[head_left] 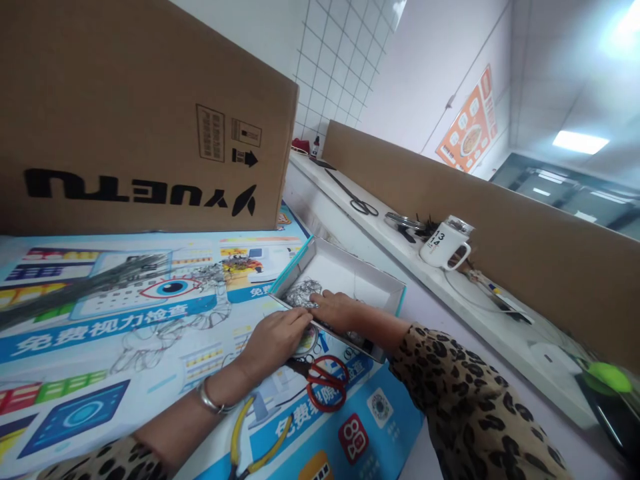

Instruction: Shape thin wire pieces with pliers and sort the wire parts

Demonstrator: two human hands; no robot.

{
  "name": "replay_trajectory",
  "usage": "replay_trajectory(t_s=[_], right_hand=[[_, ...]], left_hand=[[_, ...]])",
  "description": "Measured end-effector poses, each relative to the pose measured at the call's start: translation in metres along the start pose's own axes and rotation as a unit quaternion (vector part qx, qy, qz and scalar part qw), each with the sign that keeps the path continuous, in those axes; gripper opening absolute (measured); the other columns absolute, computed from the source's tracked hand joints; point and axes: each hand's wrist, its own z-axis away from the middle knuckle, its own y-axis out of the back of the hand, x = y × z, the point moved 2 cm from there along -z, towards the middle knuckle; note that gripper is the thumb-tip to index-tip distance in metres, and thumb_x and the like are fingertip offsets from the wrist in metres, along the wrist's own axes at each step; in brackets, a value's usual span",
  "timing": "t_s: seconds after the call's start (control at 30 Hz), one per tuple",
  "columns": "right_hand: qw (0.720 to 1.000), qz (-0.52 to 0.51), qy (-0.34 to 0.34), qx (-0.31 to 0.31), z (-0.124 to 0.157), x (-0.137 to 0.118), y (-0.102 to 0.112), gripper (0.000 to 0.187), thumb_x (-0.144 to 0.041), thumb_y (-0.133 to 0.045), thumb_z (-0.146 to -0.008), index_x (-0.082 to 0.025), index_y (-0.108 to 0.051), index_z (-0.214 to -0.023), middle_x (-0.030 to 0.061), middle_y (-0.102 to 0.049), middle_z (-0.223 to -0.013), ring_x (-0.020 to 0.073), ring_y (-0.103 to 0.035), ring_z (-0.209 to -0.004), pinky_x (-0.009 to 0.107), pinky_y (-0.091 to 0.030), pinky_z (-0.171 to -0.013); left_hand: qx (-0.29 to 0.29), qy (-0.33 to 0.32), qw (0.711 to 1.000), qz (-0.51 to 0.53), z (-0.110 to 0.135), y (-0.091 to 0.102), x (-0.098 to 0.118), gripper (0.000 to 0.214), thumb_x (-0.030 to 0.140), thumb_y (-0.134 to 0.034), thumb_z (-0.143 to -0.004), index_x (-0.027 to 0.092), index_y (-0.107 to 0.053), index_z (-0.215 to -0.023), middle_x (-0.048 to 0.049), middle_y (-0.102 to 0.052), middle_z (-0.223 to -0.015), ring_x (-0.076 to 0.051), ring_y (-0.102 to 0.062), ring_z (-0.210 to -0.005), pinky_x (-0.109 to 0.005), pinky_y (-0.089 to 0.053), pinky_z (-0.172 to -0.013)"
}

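Observation:
A shallow white open box (367,273) with a teal outside lies tilted at the table's wall-side edge. In its left corner sits a tangle of thin dark wire (303,292). My right hand (337,311) reaches into the box, its curled fingers at the tangle; what they pinch is hidden. My left hand (277,339) is closed at the box's near rim, fingertips bent down out of sight. Just below it are red-handled scissors (327,383), beside a small round container (307,341) partly covered by my hand. Yellow-handled pliers (257,443) lie nearer me.
A large cardboard box (150,120) stands at the back left. Loose wire loops (170,333) and a dark bundle of strands (85,287) lie on the printed table cover. On the white ledge (475,313) are a mug (445,247), black scissors (364,207) and a cable.

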Motion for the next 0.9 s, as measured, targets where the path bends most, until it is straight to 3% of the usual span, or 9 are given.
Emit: replay_trajectory(t_s=[0.13, 0.3, 0.57, 0.73, 0.9], right_hand=[[1.0, -0.02, -0.012, -0.018, 0.005, -0.001, -0.001, 0.035, -0.04, -0.053, -0.077, -0.024, -0.048, -0.108, 0.0098, -0.046, -0.11, 0.022, -0.051, -0.086, 0.035, -0.046, -0.066], [0.998, 0.008, -0.06, 0.035, 0.009, -0.005, 0.001, 0.021, -0.033, -0.043, -0.085, -0.022, -0.054, -0.098, 0.0104, -0.048, -0.106, 0.0254, -0.05, -0.091, 0.035, -0.046, -0.064], [0.998, -0.001, -0.07, 0.005, 0.011, -0.007, 0.001, 0.021, -0.025, -0.034, -0.088, -0.016, -0.051, -0.096, 0.0138, -0.051, -0.103, 0.0219, -0.055, -0.082, 0.036, -0.045, -0.067], [0.989, -0.076, -0.126, 0.0, 0.015, 0.016, 0.006, 0.025, -0.011, -0.045, -0.076, -0.015, -0.047, -0.1, 0.0116, -0.054, -0.098, 0.0211, -0.056, -0.082, 0.032, -0.043, -0.069], [0.972, -0.171, -0.153, 0.039, 0.02, 0.053, 0.018, 0.026, -0.013, -0.053, -0.066, -0.015, -0.051, -0.091, 0.007, -0.055, -0.096, 0.0184, -0.053, -0.085, 0.026, -0.039, -0.071]], left_hand=[[0.006, -0.01, 1.0, -0.009, 0.0, 0.002, 0.001, 0.024, 0.016, -0.041, -0.085, 0.018, -0.056, -0.103, -0.0075, -0.061, -0.104, -0.018, -0.057, -0.088, -0.031, -0.044, -0.078], [0.006, -0.009, 1.0, -0.022, -0.001, 0.003, 0.001, 0.023, 0.016, -0.041, -0.085, 0.019, -0.056, -0.101, -0.0069, -0.061, -0.102, -0.018, -0.057, -0.087, -0.031, -0.044, -0.077], [0.013, -0.014, 1.0, -0.007, -0.003, 0.004, 0.001, 0.024, 0.016, -0.04, -0.085, 0.019, -0.056, -0.103, -0.0071, -0.061, -0.102, -0.018, -0.057, -0.087, -0.031, -0.043, -0.078], [-0.009, -0.008, 1.0, -0.009, -0.004, 0.004, -0.001, 0.026, 0.015, -0.041, -0.085, 0.02, -0.054, -0.106, -0.0067, -0.06, -0.103, -0.019, -0.056, -0.088, -0.031, -0.043, -0.077], [-0.008, -0.004, 1.0, 0.001, -0.005, 0.006, 0.0, 0.024, 0.015, -0.04, -0.085, 0.02, -0.054, -0.105, -0.0068, -0.06, -0.099, -0.017, -0.056, -0.084, -0.03, -0.043, -0.075]])
